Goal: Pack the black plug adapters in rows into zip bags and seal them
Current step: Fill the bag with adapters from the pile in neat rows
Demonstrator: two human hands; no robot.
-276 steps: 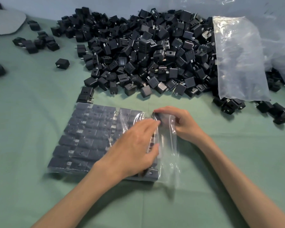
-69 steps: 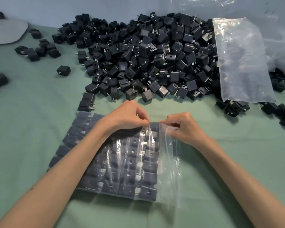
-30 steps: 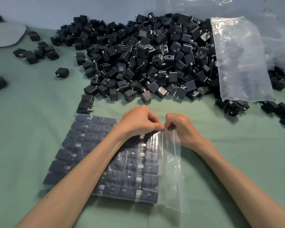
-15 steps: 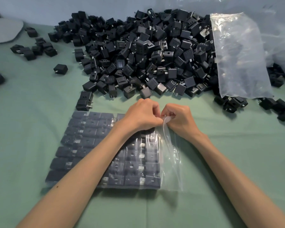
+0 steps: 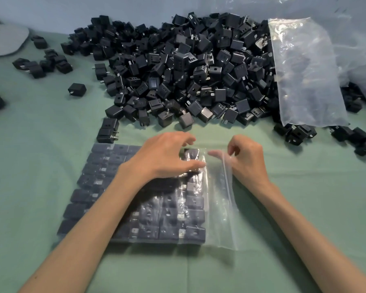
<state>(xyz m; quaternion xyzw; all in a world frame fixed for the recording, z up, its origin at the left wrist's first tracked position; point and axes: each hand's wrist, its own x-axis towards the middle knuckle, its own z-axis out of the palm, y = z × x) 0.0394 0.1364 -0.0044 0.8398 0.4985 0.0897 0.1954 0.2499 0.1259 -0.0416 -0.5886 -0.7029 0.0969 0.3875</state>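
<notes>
Left hand (image 5: 163, 157) lies flat, fingers relaxed, on the filled zip bag (image 5: 178, 218); right hand (image 5: 247, 159) pinches its zip edge.

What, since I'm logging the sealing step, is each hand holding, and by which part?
The right hand appears to pinch the clear plastic zip bag at its zip strip's far end; the left hand only presses flat on it.

Illumination is even, diffuse and moderately bright, with a cool cast. Soft shadows lie on the table (image 5: 30, 166) beneath both forearms. White glare streaks the filled zip bag (image 5: 218, 208) and the empty bag (image 5: 304, 70). The fingers of the right hand (image 5: 247, 160) are motion-blurred. The edges show wide-angle bowing and softness.
</notes>
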